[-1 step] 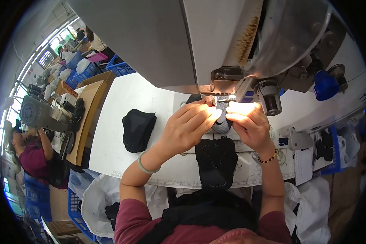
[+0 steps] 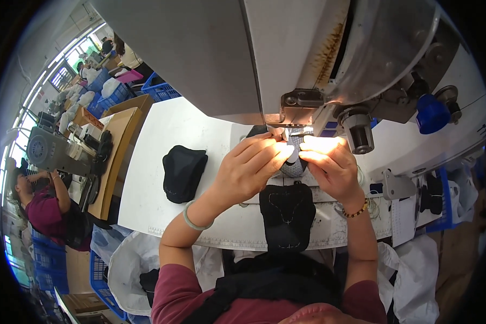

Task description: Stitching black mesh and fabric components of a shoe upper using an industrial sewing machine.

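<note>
Under the head of a sewing machine (image 2: 299,108), a grey textured fabric piece (image 2: 294,169) lies with a pale rounded patch on it. My left hand (image 2: 251,164) reaches in from the left, thumb and fingers pinched together close to the needle area. From the other side my right hand (image 2: 332,164) has its fingers closed beside the patch. Strong lamp glare on the fingertips hides what each pinch holds. Nearer me, a black fabric piece (image 2: 288,216) with a light stitched outline lies over the table edge. Another black fabric piece (image 2: 183,174) rests left of my left forearm.
The white machine table (image 2: 146,162) has a ruler scale along its front edge. A blue knob (image 2: 433,113) and a metal thread tensioner (image 2: 358,129) stick out at the right. White sacks (image 2: 132,270) hang below. At the left, a co-worker (image 2: 48,208) sits at another machine.
</note>
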`<move>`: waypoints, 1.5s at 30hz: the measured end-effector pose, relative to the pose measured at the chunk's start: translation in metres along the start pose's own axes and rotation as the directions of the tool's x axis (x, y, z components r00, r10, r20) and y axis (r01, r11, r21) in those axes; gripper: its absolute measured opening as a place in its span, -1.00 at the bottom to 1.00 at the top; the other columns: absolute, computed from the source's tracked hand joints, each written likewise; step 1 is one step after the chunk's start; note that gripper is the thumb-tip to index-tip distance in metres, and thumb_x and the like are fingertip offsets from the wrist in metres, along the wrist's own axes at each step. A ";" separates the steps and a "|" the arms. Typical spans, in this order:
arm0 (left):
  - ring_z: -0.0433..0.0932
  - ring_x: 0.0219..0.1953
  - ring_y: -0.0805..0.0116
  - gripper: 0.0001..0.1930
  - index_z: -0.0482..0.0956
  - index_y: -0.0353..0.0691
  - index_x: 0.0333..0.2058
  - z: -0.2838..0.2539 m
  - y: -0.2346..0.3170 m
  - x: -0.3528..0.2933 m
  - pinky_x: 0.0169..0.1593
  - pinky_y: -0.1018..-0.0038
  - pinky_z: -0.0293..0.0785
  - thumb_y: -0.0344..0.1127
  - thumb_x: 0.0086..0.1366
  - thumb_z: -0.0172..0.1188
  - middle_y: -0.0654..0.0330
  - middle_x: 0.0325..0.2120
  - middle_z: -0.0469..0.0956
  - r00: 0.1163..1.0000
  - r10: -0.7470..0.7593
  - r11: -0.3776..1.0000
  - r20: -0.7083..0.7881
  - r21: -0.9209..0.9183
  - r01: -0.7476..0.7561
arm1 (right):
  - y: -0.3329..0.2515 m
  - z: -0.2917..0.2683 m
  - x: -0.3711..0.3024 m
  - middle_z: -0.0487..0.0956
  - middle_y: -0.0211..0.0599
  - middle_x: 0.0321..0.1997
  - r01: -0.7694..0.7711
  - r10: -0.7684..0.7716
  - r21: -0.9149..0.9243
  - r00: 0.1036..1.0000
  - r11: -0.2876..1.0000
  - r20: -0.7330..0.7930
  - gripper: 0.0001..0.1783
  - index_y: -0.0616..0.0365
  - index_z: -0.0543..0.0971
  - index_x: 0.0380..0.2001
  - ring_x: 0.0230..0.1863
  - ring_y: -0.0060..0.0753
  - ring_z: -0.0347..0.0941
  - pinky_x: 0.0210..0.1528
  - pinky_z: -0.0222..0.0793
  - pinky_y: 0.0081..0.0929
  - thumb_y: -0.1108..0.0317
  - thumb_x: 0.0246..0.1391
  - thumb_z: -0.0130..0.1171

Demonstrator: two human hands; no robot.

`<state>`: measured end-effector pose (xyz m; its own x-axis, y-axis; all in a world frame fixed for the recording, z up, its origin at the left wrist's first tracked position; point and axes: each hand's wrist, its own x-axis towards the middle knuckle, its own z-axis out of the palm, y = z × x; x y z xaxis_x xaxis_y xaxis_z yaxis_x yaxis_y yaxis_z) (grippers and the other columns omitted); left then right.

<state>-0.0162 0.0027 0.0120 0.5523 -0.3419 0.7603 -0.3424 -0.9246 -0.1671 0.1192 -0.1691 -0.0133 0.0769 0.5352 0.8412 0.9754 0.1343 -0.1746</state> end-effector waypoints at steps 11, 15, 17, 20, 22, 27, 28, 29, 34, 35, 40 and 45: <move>0.56 -0.18 0.18 -0.69 0.54 -0.34 -0.30 0.020 -0.021 -0.009 -0.07 0.33 0.51 -0.61 -0.14 0.14 0.13 -0.28 0.57 0.978 -0.088 0.979 -0.190 -0.199 0.050 | -0.018 0.009 0.001 0.56 -0.42 -0.19 0.024 -0.025 -0.222 1.000 0.975 0.000 -0.73 0.07 0.62 -0.30 -0.17 -0.38 0.46 -0.13 0.31 -0.45 0.50 -0.19 0.30; 0.58 -0.21 0.17 -0.67 0.55 -0.35 -0.31 0.030 -0.022 -0.009 -0.10 0.33 0.52 -0.65 -0.16 0.17 0.11 -0.28 0.58 0.951 -0.106 0.974 -0.290 -0.223 0.040 | -0.018 0.014 0.001 0.55 -0.42 -0.19 0.003 -0.009 -0.234 1.000 0.972 -0.021 -0.73 0.06 0.62 -0.30 -0.18 -0.38 0.46 -0.13 0.31 -0.45 0.48 -0.17 0.30; 0.59 -0.24 0.08 -0.65 0.56 -0.40 -0.37 0.032 -0.020 -0.011 -0.14 0.32 0.54 -0.75 -0.25 0.20 0.04 -0.35 0.59 0.941 -0.155 0.970 -0.301 -0.227 0.087 | -0.016 0.016 0.001 0.55 -0.42 -0.19 0.001 -0.015 -0.197 0.997 0.980 -0.072 -0.72 0.07 0.61 -0.27 -0.20 -0.39 0.46 -0.15 0.31 -0.44 0.45 -0.16 0.31; 0.58 -0.25 0.17 -0.68 0.57 -0.33 -0.35 0.034 -0.022 -0.013 -0.16 0.37 0.52 -0.69 -0.19 0.18 0.10 -0.31 0.59 0.937 -0.146 0.979 -0.318 -0.179 0.092 | -0.014 0.020 0.000 0.47 -0.50 -0.26 -0.030 0.010 -0.199 0.995 0.980 -0.102 -0.67 -0.02 0.60 -0.18 -0.21 -0.41 0.42 -0.11 0.31 -0.39 0.39 -0.11 0.30; 0.58 -0.26 0.19 -0.68 0.58 -0.32 -0.34 0.034 -0.022 -0.016 -0.17 0.41 0.52 -0.70 -0.17 0.18 0.11 -0.32 0.58 0.934 -0.230 0.955 -0.274 -0.248 0.162 | -0.012 0.021 -0.001 0.47 -0.49 -0.22 -0.044 0.027 -0.196 0.996 0.980 -0.088 -0.67 -0.01 0.59 -0.18 -0.21 -0.38 0.43 -0.10 0.31 -0.35 0.39 -0.11 0.30; 0.58 -0.30 0.32 -0.69 0.61 -0.28 -0.32 0.033 -0.026 -0.021 -0.26 0.53 0.50 -0.74 -0.06 0.16 0.12 -0.32 0.58 0.844 -0.533 0.722 -0.057 -0.551 0.418 | -0.009 0.021 0.001 0.54 -0.40 -0.27 -0.096 0.083 -0.119 0.991 0.988 -0.106 -0.74 0.06 0.62 -0.26 -0.19 -0.28 0.44 -0.07 0.30 -0.28 0.38 -0.11 0.31; 0.58 -0.30 0.32 -0.69 0.61 -0.28 -0.32 0.032 -0.027 -0.021 -0.26 0.53 0.50 -0.74 -0.06 0.16 0.12 -0.32 0.58 0.846 -0.531 0.723 -0.057 -0.551 0.417 | -0.009 0.020 0.001 0.54 -0.40 -0.27 -0.101 0.089 -0.114 0.991 0.988 -0.101 -0.74 0.06 0.62 -0.26 -0.19 -0.28 0.44 -0.07 0.30 -0.28 0.38 -0.11 0.31; 0.58 -0.30 0.32 -0.69 0.62 -0.27 -0.34 0.031 -0.029 -0.022 -0.27 0.53 0.50 -0.73 -0.08 0.17 0.13 -0.32 0.59 0.859 -0.509 0.747 -0.062 -0.528 0.404 | -0.008 0.020 0.001 0.56 -0.38 -0.28 -0.109 0.101 -0.084 0.991 0.991 -0.093 -0.76 0.07 0.62 -0.27 -0.19 -0.25 0.44 -0.06 0.30 -0.27 0.38 -0.10 0.31; 0.57 -0.31 0.31 -0.76 0.65 -0.26 -0.38 0.026 -0.038 -0.020 -0.25 0.55 0.48 -0.64 -0.11 0.27 0.15 -0.37 0.61 0.946 -0.276 0.893 -0.168 -0.408 0.188 | -0.004 0.021 -0.001 0.57 -0.36 -0.29 -0.151 0.147 -0.038 0.985 0.988 -0.093 -0.75 0.10 0.62 -0.27 -0.17 -0.20 0.44 -0.04 0.28 -0.26 0.38 -0.11 0.31; 0.58 -0.31 0.31 -0.74 0.66 -0.25 -0.37 0.023 -0.039 -0.020 -0.26 0.55 0.49 -0.60 -0.12 0.29 0.14 -0.35 0.61 0.961 -0.236 0.911 -0.144 -0.377 0.167 | -0.003 0.021 -0.001 0.56 -0.36 -0.27 -0.145 0.142 -0.029 0.986 0.989 -0.093 -0.73 0.10 0.61 -0.25 -0.17 -0.20 0.43 -0.04 0.28 -0.27 0.37 -0.11 0.31; 0.58 -0.28 0.28 -0.71 0.67 -0.22 -0.34 0.012 -0.037 -0.014 -0.24 0.52 0.48 -0.52 -0.15 0.32 0.13 -0.32 0.61 0.973 -0.213 0.929 -0.088 -0.326 0.174 | -0.007 0.023 -0.003 0.54 -0.42 -0.20 -0.116 0.106 -0.084 0.987 0.990 -0.117 -0.68 0.05 0.59 -0.20 -0.20 -0.31 0.43 -0.07 0.27 -0.34 0.37 -0.12 0.32; 0.54 -0.12 0.21 -0.58 0.59 -0.26 -0.23 -0.002 -0.025 -0.006 -0.06 0.38 0.47 -0.64 -0.19 0.16 0.16 -0.26 0.58 0.995 -0.098 0.973 -0.001 -0.211 0.096 | -0.018 0.026 -0.005 0.51 -0.39 -0.17 0.014 -0.038 -0.207 0.993 0.978 -0.115 -0.71 0.08 0.59 -0.27 -0.12 -0.32 0.43 -0.05 0.28 -0.37 0.45 -0.16 0.33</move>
<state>-0.0127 0.0284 0.0131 0.5826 -0.2496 0.7734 -0.4408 -0.8966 0.0427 0.0959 -0.1524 -0.0275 0.0628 0.4301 0.9006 0.9980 -0.0335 -0.0536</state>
